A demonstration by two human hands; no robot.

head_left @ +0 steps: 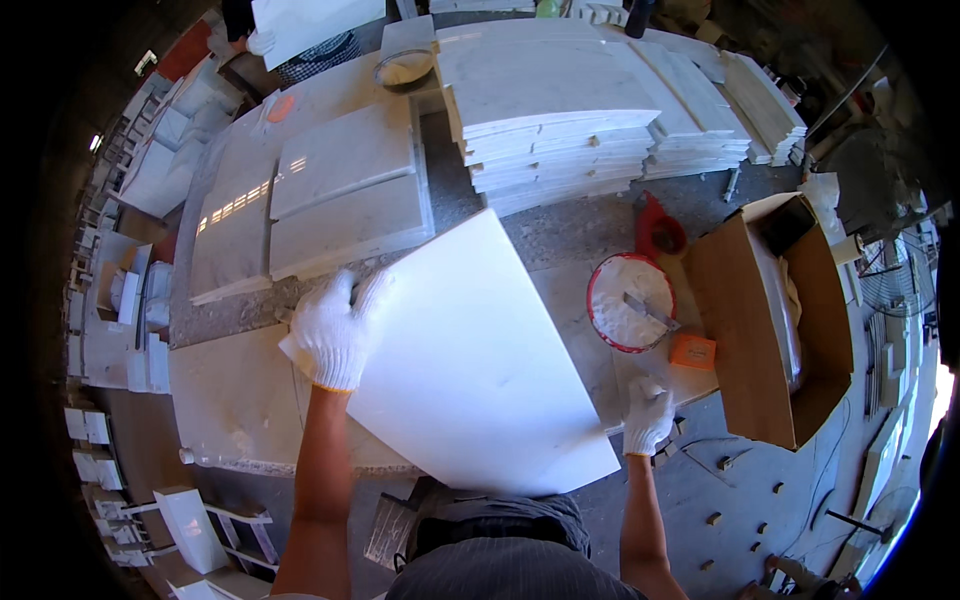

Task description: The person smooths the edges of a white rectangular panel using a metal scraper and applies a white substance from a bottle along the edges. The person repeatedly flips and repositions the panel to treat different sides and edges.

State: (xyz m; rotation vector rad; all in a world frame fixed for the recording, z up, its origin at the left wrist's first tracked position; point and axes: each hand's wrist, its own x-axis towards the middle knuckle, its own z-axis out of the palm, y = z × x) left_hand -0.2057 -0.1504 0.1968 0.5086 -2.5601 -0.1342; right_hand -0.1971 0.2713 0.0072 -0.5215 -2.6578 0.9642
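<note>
My left hand point(336, 325), in a white knitted glove, grips the left edge of a smooth white stone slab point(490, 370). The slab is tilted across the front of the worktable, its lower end close to my body. To the right of the slab is my right hand point(648, 415), also gloved, with its fingers curled closed; whatever is in them is hidden. Beyond that hand stands a red-rimmed tub of white paste point(615, 300), with a putty knife point(650, 312) lying in it. A small orange box point(692, 351) sits beside the tub.
Stacked slabs point(560, 130) rise at the back, and flatter slabs point(350, 160) lie to the left. An open cardboard box point(735, 330) is on the right. A bowl point(404, 70) sits farther back, near another person's gloved hand point(261, 43).
</note>
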